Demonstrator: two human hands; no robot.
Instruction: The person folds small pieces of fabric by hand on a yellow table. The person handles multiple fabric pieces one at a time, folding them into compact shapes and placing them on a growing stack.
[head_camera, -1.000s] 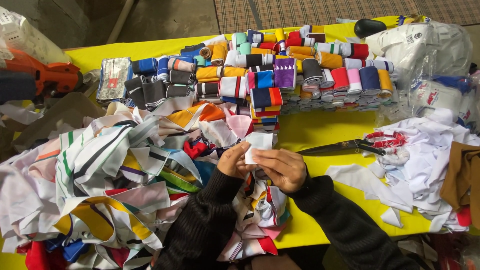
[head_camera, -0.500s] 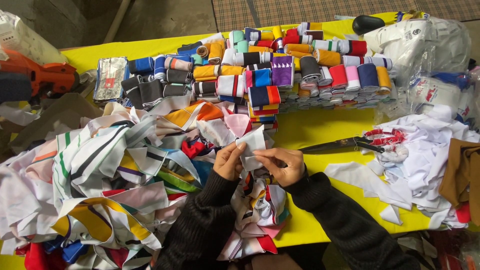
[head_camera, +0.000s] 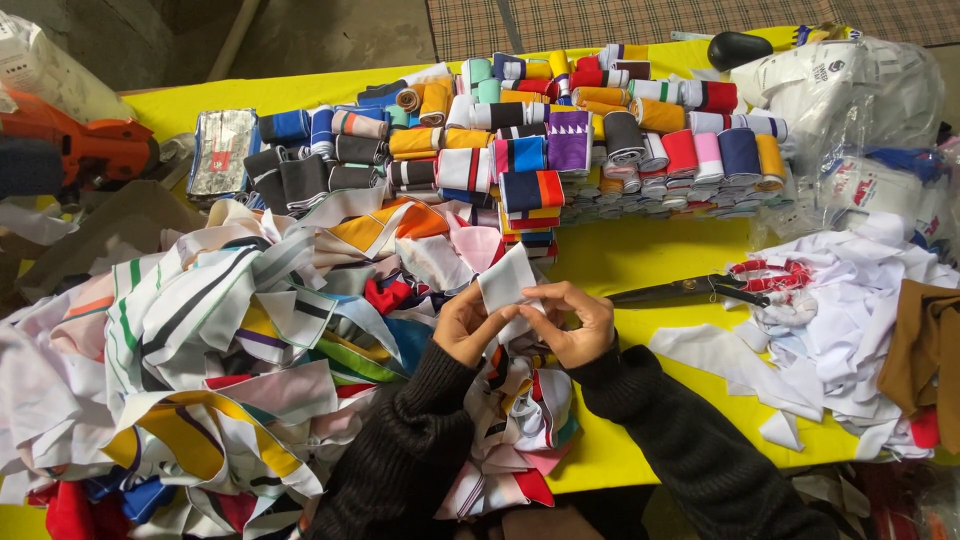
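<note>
2 hands (head_camera: 465, 325) (head_camera: 575, 322), 1 white fabric strip (head_camera: 507, 280), 1 pair of scissors (head_camera: 690, 290), 1 orange tool (head_camera: 85, 150).

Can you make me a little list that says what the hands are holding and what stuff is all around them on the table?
left hand: pinches the white fabric strip
right hand: grips the same strip from the other side
loose fabric pile: heaped to the left of the hands
rolled fabric bundles: stacked in rows beyond the hands
scissors: lying on the yellow table, right of the hands
white scraps: piled at the right
</note>
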